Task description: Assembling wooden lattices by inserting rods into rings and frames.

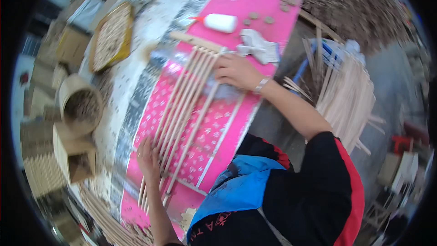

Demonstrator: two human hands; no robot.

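Observation:
Several thin pale wooden rods (pixel 185 99) lie side by side across a pink patterned sheet. Their far ends meet a light wooden bar (pixel 193 40). My right hand (pixel 237 70) is at that end, its fingers bent and closed on the rod ends beside the bar. Lower down, my left hand (pixel 148 160) lies over the rods near their other end, its fingers curled against them. One rod (pixel 199 120) sits a little apart, to the right of the group. The exact grip under both hands is partly hidden.
Beyond the bar lie a white glue bottle (pixel 221 23) with a red tip, a crumpled white cloth (pixel 258 48) and several small round pieces (pixel 269 19). At left stand a yellow tray (pixel 129 41) of small pieces and wooden containers (pixel 61 148). A bundle of thin sticks (pixel 348 102) rests at right.

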